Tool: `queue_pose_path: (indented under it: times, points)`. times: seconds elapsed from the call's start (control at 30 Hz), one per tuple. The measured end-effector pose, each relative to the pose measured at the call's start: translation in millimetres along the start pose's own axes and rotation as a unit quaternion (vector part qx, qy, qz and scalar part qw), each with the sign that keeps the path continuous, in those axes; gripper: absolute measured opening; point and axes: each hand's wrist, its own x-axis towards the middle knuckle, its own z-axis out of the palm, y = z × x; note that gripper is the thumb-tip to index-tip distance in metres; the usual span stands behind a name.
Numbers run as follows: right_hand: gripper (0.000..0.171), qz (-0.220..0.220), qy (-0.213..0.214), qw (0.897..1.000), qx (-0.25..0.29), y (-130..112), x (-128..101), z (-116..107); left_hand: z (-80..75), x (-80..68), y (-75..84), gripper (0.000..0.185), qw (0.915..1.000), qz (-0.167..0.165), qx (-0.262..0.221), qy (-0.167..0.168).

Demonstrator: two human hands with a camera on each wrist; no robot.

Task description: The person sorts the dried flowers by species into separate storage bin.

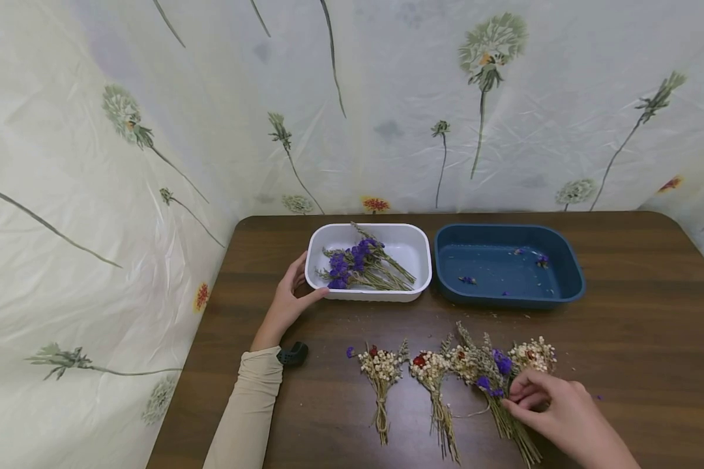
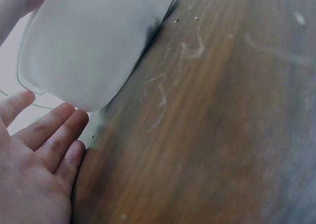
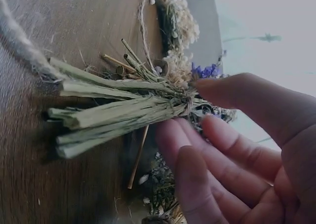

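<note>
**Hands at the dried flowers**

Near the worktop's front edge, the right hand [image 1: 554, 407] pinches the stems of a dried bunch [image 1: 493, 384] lying among three others. Farther back, toward the left edge, the left hand [image 1: 287, 303] rests with fingers straight against the white tray [image 1: 328, 286] of purple flowers.

We've got a beige long sleeve [image 1: 243, 417] on our left arm, both hands bare, no gloves.
</note>
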Motion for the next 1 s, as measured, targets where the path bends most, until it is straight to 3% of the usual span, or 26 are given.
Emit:
queue_pose_path:
  times: [0.23, 0.5, 0.63, 0.73, 0.9, 1.0]
  points:
    - [0.018, 0.004, -0.037, 0.999, 0.017, 0, 1, -1, 0.3, 0.2, -0.1, 0.091, 1.0, 0.004, -0.004, -0.001]
    - [0.015, -0.026, -0.005, 0.999, 0.041, -3, 0, -1, -0.3, -0.3, 1.0, 0.092, 0.9999, -0.001, -0.009, -0.005]
    - [0.012, -0.004, 0.01, 0.997, 0.071, -5, -1, -1, -0.9, 0.3, 0.6, 0.094, 0.9999, -0.006, -0.005, -0.01]
    - [0.012, 0.014, 0.02, 0.996, 0.084, -6, -1, -2, -1.9, -2.6, 13.1, 0.093, 0.9998, -0.011, 0.0, -0.016]
    - [0.011, -0.011, 0.058, 0.994, 0.094, -7, 0, -3, -4.1, -10.3, 38.2, 0.09, 0.9997, -0.014, -0.004, -0.021]
    - [0.011, -0.019, 0.065, 0.993, 0.101, -10, 1, -5, -4.2, -9.8, 38.1, 0.091, 0.9996, -0.016, -0.009, -0.021]
